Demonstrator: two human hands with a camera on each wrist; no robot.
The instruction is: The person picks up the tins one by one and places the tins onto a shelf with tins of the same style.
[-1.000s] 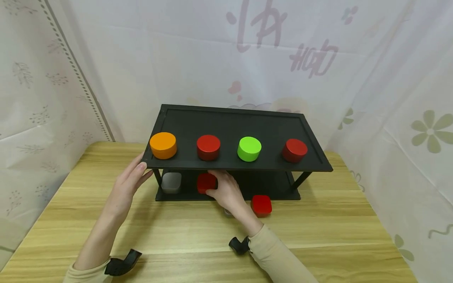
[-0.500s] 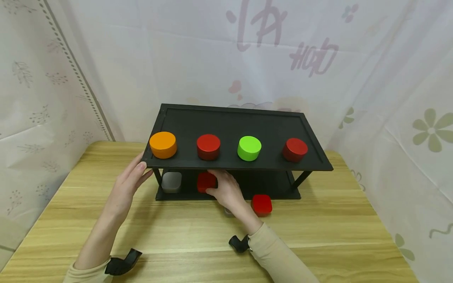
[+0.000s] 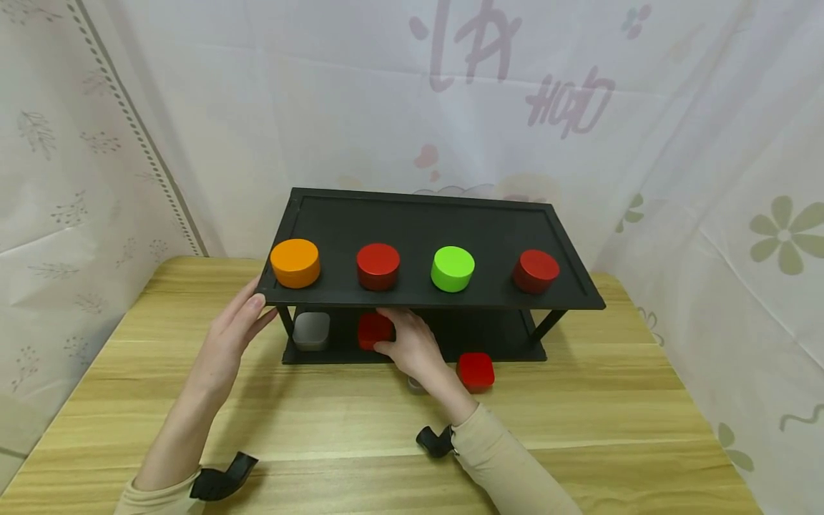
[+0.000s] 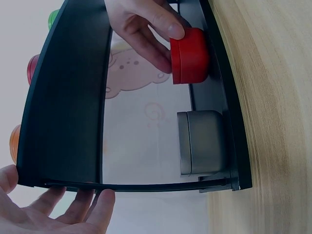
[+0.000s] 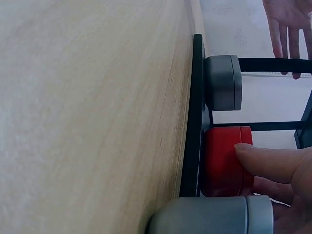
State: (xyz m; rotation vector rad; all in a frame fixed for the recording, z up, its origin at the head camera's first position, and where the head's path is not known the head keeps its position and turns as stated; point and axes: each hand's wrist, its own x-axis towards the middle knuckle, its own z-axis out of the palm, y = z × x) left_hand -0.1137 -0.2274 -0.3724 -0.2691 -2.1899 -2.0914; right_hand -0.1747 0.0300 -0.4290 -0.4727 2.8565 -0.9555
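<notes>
A small red lidded box [image 3: 375, 331] with rounded corners stands on the lower board of a black two-tier shelf [image 3: 418, 222]. My right hand [image 3: 414, 347] reaches under the top board and holds this box, thumb on its near side; the right wrist view shows the thumb [image 5: 253, 155] against the lid. To its left on the same board stands a grey lidded box [image 4: 207, 143]. My left hand [image 3: 225, 343] touches the left end of the top board, its fingers extended along the edge in the left wrist view.
On the top board stand an orange round tin [image 3: 295, 263], two red ones [image 3: 378, 267] and a green one [image 3: 453, 269]. Another red box [image 3: 476, 372] sits on the wooden table [image 3: 335, 443] before the shelf. A grey box [image 5: 209, 217] is partly hidden by my right arm. Patterned cloth hangs behind.
</notes>
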